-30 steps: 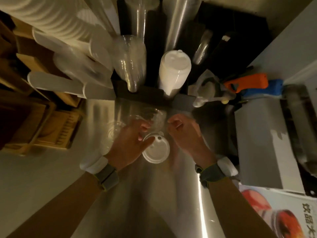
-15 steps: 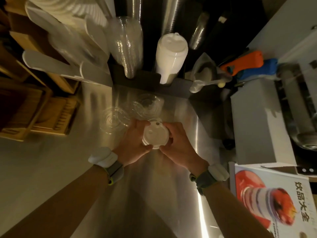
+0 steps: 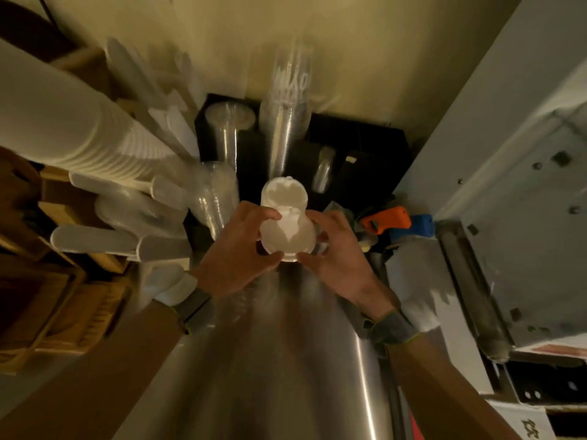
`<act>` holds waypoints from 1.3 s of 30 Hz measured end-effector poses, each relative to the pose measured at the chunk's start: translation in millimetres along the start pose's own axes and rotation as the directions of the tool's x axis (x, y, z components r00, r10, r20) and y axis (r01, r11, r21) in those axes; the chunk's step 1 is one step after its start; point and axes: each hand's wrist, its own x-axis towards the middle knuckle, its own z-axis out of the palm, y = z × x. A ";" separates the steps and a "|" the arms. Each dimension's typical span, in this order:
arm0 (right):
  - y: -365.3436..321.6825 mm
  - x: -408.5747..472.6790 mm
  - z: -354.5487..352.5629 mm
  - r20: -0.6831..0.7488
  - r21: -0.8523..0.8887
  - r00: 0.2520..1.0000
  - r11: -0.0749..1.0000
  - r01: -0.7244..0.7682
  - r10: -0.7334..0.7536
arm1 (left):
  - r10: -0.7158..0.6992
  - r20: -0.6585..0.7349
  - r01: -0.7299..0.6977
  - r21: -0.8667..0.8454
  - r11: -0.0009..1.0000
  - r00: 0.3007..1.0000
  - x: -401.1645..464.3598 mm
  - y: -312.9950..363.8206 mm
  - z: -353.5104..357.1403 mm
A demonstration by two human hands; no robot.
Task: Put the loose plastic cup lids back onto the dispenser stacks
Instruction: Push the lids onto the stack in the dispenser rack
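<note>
At the far left of the frame we see white paper cups (image 3: 63, 128) stacked on their sides, running from the upper left toward the centre, with wooden racks (image 3: 63, 293) below them. Right of these, clear cup stacks (image 3: 216, 198) lean toward us out of a black dispenser (image 3: 359, 154).

Our left forearm enters from the lower left, a grey band at the wrist, and the left hand (image 3: 235, 252) reaches up to frame centre with its thumb low and its fingers curled over the left edge of a white lid (image 3: 287, 235). The lid is gripped between both hands, its flat round face turned up toward us, so its axis points roughly at the camera. It sits just in front of the white lid stack (image 3: 283, 193) in the dispenser, overlapping the stack's top in the picture (we cannot tell whether the two touch).

The right hand (image 3: 336, 255) mirrors the left, fingers closed on the lid's right edge, the forearm running off to the lower right. Below the hands lies the steel counter (image 3: 279, 360).

Above centre, a tall clear cup stack (image 3: 290, 100) carries white lettering, too blurred to read. Right of the hands lie an orange tool (image 3: 386, 219) and a blue one (image 3: 419, 225), then a grey machine (image 3: 508, 217). Black print at the lower right corner is unreadable.
</note>
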 end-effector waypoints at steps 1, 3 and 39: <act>-2.1 8.4 -2.0 -0.014 -0.009 1.000 1.000 0.005 -0.005 | 0.018 -0.007 -0.017 0.017 1.000 1.000 7.0 0.1 -3.9; -4.1 33.1 -10.3 -0.044 -0.003 0.999 1.000 0.013 -0.013 | 0.031 -0.032 -0.030 0.055 0.998 0.999 33.5 1.0 -9.8; -8.6 54.6 10.9 -0.046 0.050 0.998 0.998 0.036 -0.034 | 0.023 -0.070 -0.023 0.015 1.000 0.997 22.1 -20.3 -28.0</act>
